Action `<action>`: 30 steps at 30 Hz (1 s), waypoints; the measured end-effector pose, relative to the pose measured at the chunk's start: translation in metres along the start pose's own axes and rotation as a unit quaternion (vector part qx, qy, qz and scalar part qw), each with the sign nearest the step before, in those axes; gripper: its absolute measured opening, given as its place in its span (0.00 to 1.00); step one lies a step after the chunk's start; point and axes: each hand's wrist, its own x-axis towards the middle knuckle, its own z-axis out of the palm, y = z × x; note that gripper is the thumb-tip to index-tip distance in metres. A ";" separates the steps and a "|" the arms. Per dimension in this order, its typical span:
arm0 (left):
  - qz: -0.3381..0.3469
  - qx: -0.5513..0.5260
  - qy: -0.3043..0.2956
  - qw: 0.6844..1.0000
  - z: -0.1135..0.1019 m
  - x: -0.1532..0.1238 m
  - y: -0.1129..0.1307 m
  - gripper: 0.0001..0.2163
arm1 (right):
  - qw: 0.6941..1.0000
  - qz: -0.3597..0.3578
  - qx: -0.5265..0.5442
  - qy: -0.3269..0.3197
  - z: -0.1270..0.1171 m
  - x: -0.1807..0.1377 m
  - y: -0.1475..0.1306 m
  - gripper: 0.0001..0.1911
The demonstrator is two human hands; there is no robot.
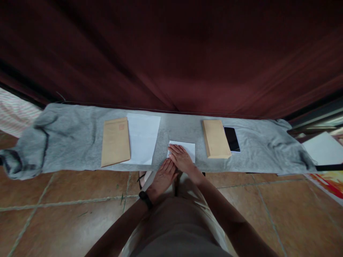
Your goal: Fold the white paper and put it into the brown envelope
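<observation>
We have a small white sheet of paper (184, 148) lying near the front edge of the grey cloth (80, 135) spread on the floor, about midway along it, and it looks already folded down to a compact rectangle, so we judge the folding well along and the crease being pressed. Our right hand (182, 159) lies flat on the paper's front left corner, fingers held together and pointing toward the curtain (171, 53). Our left hand (163, 176) rests just behind it at the cloth's front edge, fingers together and flat, its fingertips touching the right hand. Toward the left end lie a brown envelope (115, 141) overlapping a larger white sheet (143, 137), both untouched; toward the right a stack of envelopes (215, 138) sits beside a phone (232, 139).
</observation>
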 end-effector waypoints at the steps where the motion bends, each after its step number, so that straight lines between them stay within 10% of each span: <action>1: 0.002 0.001 -0.002 1.000 -0.001 0.001 0.000 0.21 | 1.000 0.006 -0.003 0.001 0.000 0.002 0.002 0.23; 30: -0.012 0.005 -0.017 1.000 -0.008 0.006 0.004 0.25 | 0.980 0.161 -0.069 0.095 0.001 -0.059 0.025 0.27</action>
